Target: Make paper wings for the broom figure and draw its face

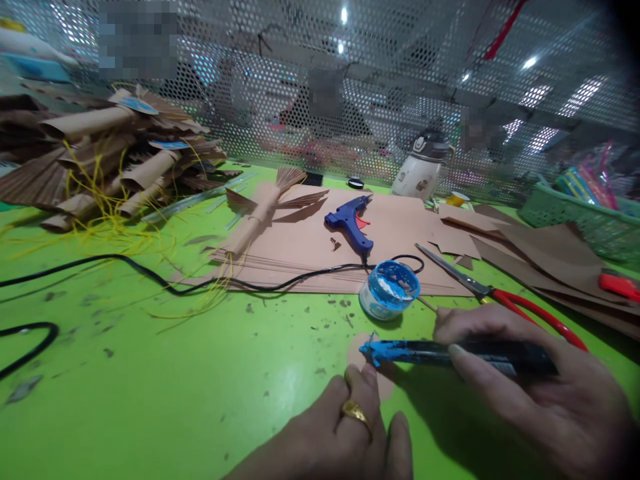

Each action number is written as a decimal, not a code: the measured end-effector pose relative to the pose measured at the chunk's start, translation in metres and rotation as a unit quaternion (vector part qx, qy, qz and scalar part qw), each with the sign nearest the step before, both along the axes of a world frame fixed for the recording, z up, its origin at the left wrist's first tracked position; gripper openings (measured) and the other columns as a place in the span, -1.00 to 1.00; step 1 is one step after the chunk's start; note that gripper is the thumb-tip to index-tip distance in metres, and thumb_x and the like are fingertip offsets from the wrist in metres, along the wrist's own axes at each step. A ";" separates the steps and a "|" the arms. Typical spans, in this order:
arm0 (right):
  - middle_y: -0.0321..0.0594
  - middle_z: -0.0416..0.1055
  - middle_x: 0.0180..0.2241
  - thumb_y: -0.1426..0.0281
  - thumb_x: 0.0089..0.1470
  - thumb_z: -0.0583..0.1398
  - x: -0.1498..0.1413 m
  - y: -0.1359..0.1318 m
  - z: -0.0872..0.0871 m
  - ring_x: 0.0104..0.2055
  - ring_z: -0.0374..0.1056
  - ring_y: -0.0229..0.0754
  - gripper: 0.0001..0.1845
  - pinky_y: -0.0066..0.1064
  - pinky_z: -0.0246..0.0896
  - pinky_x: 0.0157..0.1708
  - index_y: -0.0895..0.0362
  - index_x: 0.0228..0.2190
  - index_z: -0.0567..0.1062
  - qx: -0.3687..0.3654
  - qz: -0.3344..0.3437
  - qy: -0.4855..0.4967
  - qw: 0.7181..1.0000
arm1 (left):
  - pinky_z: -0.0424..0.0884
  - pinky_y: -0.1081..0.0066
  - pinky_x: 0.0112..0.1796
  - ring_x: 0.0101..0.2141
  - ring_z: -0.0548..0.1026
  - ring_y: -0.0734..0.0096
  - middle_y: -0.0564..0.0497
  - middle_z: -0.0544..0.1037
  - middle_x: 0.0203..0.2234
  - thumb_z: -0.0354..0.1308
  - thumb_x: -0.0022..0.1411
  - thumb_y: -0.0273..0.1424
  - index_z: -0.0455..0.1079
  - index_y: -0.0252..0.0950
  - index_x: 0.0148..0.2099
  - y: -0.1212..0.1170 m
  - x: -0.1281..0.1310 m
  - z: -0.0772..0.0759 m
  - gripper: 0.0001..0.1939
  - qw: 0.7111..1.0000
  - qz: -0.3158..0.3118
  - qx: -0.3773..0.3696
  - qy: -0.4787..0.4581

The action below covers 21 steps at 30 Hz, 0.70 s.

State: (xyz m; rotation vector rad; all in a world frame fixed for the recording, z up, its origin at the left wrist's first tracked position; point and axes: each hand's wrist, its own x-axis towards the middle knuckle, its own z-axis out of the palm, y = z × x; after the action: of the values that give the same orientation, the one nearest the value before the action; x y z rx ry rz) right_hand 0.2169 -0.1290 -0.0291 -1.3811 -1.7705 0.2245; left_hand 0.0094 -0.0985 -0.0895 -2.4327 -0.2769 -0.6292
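Note:
My right hand [520,387] grips a black pen-like tool [480,357], its end thickly smeared with blue paint. That painted end touches the top of a small rounded piece of brown paper [356,348] lying on the table. With bent fingers, my left hand [345,420] presses the paper down and partly covers it; a gold ring sits on one finger. Just beyond the paper stands an open jar of blue paint [383,308], its rim and inside streaked with blue and white.
Behind the jar, a blue glue gun [353,227] and a paper bird-like figure [255,217] lie on brown sheets [400,213]. Red-handled scissors [525,310] are at right. A black cable [280,287] crosses the green table [175,380]. Finished-looking paper figures [100,153] are heaped left.

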 end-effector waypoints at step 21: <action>-0.39 0.45 -0.50 0.44 0.01 0.20 0.000 0.001 0.004 -0.54 0.37 -0.31 -0.93 -0.59 0.27 -0.61 0.01 -0.40 0.44 -0.032 -0.008 -0.027 0.999 | 0.32 0.36 -0.15 -0.14 0.43 0.34 0.07 0.49 -0.15 0.05 0.28 -0.39 0.28 -0.19 0.01 -0.002 -0.013 0.022 -0.75 0.994 0.012 0.002 0.109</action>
State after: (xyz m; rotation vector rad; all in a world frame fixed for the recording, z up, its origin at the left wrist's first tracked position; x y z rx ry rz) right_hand 0.2164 -0.1279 -0.0253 -1.4584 -1.8099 0.2386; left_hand -0.0041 -0.1005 -0.0673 -2.4644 -0.2130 -0.3487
